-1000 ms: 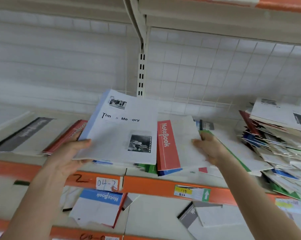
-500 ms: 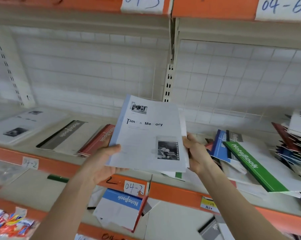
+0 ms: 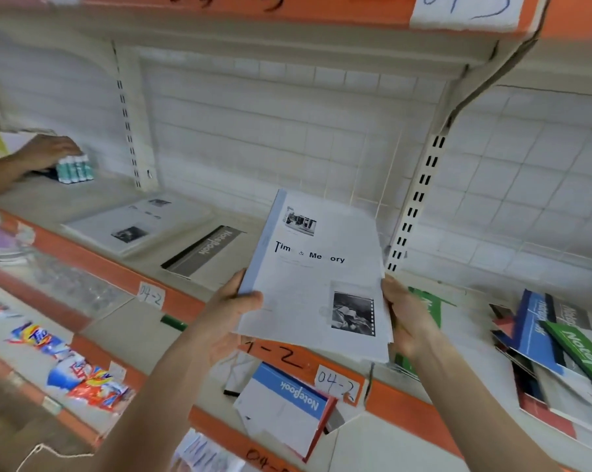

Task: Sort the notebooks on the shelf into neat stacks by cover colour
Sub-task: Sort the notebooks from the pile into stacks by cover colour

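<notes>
I hold a small stack of white notebooks with a pale blue spine in front of the shelf. My left hand grips its lower left edge, thumb on the cover. My right hand grips the right edge. On the shelf to the left lies a matching white notebook, and beside it a grey-banded notebook. A loose heap of blue, green and red notebooks lies at the right. A green notebook shows behind my right hand.
Another person's hand rests on small teal bottles at the far left. A blue-banded notebook lies on the lower shelf. Snack packets lie at the lower left. A slotted upright divides the bays.
My right hand left the pile and took the stack's right edge. My view swung left, so the messy heap slid to the right edge and the left white stack came into sight.
</notes>
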Action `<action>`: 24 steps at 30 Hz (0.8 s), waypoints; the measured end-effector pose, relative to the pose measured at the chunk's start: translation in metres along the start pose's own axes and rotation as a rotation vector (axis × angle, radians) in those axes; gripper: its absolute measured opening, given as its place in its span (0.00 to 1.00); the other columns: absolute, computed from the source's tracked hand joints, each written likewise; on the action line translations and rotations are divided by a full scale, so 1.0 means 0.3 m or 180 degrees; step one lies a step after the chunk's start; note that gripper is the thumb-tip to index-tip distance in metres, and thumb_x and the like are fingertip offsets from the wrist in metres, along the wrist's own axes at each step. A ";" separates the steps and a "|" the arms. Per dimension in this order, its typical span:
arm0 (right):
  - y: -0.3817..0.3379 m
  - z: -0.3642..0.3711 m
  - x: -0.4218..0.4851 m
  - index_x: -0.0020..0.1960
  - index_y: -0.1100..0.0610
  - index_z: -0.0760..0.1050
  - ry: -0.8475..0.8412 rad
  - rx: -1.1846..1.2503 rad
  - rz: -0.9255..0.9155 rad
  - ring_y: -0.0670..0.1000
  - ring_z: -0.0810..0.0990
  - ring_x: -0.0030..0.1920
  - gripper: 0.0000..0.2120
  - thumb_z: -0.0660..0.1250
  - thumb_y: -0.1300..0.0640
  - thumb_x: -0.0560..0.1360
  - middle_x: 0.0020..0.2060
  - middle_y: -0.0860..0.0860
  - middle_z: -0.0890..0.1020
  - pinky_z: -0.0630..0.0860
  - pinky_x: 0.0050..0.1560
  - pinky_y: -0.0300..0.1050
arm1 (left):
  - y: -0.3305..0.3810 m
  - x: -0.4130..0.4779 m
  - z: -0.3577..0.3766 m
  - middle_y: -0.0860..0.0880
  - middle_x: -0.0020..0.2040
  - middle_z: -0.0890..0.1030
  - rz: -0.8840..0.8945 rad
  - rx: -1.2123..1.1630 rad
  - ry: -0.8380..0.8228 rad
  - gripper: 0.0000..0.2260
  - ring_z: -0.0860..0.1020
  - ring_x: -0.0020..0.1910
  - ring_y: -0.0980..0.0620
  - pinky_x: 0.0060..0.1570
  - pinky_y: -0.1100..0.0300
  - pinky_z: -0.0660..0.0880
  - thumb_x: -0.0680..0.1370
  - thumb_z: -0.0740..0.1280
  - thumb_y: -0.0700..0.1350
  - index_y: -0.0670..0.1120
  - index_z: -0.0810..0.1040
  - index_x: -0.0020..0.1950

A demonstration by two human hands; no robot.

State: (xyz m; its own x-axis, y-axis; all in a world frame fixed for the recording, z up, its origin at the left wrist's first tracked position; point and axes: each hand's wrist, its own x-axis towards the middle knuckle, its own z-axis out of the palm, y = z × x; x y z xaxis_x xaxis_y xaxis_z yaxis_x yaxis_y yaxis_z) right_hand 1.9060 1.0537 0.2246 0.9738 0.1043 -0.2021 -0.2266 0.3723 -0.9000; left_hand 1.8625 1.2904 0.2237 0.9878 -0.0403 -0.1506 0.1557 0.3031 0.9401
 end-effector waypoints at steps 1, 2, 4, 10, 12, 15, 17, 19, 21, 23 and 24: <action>0.012 0.029 0.013 0.52 0.58 0.74 -0.0008 0.0002 -0.0028 0.56 0.84 0.38 0.12 0.53 0.59 0.81 0.39 0.57 0.85 0.81 0.39 0.55 | 0.014 0.008 -0.035 0.50 0.49 0.80 -0.0005 0.0150 0.0016 0.19 0.78 0.45 0.48 0.26 0.61 0.75 0.79 0.60 0.34 0.55 0.73 0.62; 0.024 0.057 0.031 0.52 0.57 0.75 -0.0013 0.0013 -0.0048 0.55 0.84 0.37 0.12 0.52 0.60 0.81 0.39 0.57 0.85 0.81 0.37 0.53 | 0.032 0.019 -0.069 0.50 0.52 0.79 -0.0007 0.0317 -0.0005 0.19 0.77 0.48 0.48 0.26 0.60 0.75 0.79 0.60 0.36 0.56 0.71 0.64; 0.053 0.123 0.069 0.51 0.58 0.75 0.0016 0.0035 -0.0102 0.55 0.84 0.36 0.12 0.52 0.62 0.81 0.39 0.56 0.85 0.81 0.37 0.53 | 0.074 0.052 -0.146 0.50 0.57 0.76 -0.0027 0.0473 -0.0059 0.19 0.76 0.53 0.48 0.27 0.58 0.77 0.79 0.61 0.38 0.58 0.68 0.66; 0.109 0.373 0.224 0.54 0.58 0.74 0.0182 0.0119 -0.0372 0.52 0.84 0.36 0.13 0.51 0.65 0.80 0.39 0.54 0.85 0.82 0.35 0.49 | 0.226 0.161 -0.434 0.51 0.46 0.80 -0.0227 0.0411 -0.0083 0.19 0.79 0.43 0.50 0.24 0.60 0.76 0.76 0.62 0.31 0.53 0.73 0.60; 0.133 0.454 0.273 0.53 0.57 0.74 0.0278 0.0088 -0.0393 0.52 0.84 0.37 0.14 0.51 0.64 0.81 0.42 0.55 0.84 0.81 0.34 0.48 | 0.264 0.194 -0.540 0.49 0.48 0.80 -0.0206 0.0511 -0.0143 0.21 0.79 0.44 0.48 0.25 0.60 0.76 0.75 0.62 0.29 0.54 0.74 0.58; 0.174 0.557 0.322 0.57 0.58 0.74 0.0395 0.0070 -0.0381 0.55 0.82 0.42 0.13 0.52 0.63 0.81 0.48 0.57 0.82 0.81 0.39 0.50 | 0.309 0.251 -0.676 0.46 0.44 0.79 0.0001 0.0451 0.0137 0.18 0.78 0.39 0.48 0.22 0.63 0.74 0.76 0.61 0.28 0.49 0.75 0.54; 0.199 0.609 0.340 0.56 0.58 0.74 0.0480 0.0043 -0.0375 0.56 0.80 0.43 0.12 0.52 0.63 0.81 0.46 0.56 0.81 0.81 0.37 0.49 | 0.332 0.289 -0.763 0.44 0.41 0.76 0.0225 0.0291 0.0538 0.14 0.75 0.35 0.48 0.21 0.66 0.71 0.75 0.60 0.27 0.42 0.75 0.54; 0.219 0.649 0.346 0.52 0.59 0.74 0.0538 -0.0011 -0.0363 0.55 0.80 0.40 0.12 0.52 0.64 0.81 0.42 0.55 0.81 0.81 0.32 0.46 | 0.342 0.326 -0.841 0.45 0.38 0.76 0.0377 0.0096 0.0813 0.15 0.74 0.34 0.48 0.22 0.68 0.69 0.75 0.61 0.27 0.38 0.75 0.58; 0.235 0.679 0.350 0.50 0.58 0.74 0.0598 -0.0087 -0.0356 0.53 0.81 0.36 0.13 0.51 0.65 0.81 0.40 0.55 0.81 0.80 0.28 0.45 | 0.345 0.353 -0.902 0.48 0.32 0.77 0.0450 -0.0045 0.1040 0.16 0.75 0.29 0.51 0.20 0.69 0.67 0.74 0.61 0.26 0.39 0.75 0.58; 0.248 0.702 0.357 0.50 0.57 0.73 0.0738 -0.0140 -0.0354 0.53 0.80 0.37 0.12 0.51 0.66 0.81 0.40 0.54 0.80 0.79 0.27 0.46 | 0.349 0.381 -0.954 0.48 0.32 0.76 0.0471 -0.0138 0.1249 0.17 0.75 0.25 0.57 0.18 0.71 0.65 0.74 0.62 0.26 0.39 0.75 0.59; 0.254 0.709 0.362 0.50 0.56 0.72 0.0804 -0.0158 -0.0354 0.54 0.80 0.38 0.12 0.51 0.66 0.81 0.40 0.54 0.80 0.79 0.26 0.46 | 0.351 0.396 -0.981 0.47 0.35 0.75 0.0469 -0.0160 0.1340 0.17 0.76 0.27 0.56 0.18 0.70 0.65 0.74 0.62 0.27 0.39 0.75 0.61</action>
State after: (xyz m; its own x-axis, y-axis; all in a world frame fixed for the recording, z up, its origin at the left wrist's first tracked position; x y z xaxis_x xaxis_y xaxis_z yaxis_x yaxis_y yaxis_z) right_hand 1.9904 1.2897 0.2162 0.9678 -0.1702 -0.1853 -0.1230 0.3224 -0.9386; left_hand 1.9940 1.5977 0.2147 0.9086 0.3945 -0.1373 0.0028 0.3229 0.9464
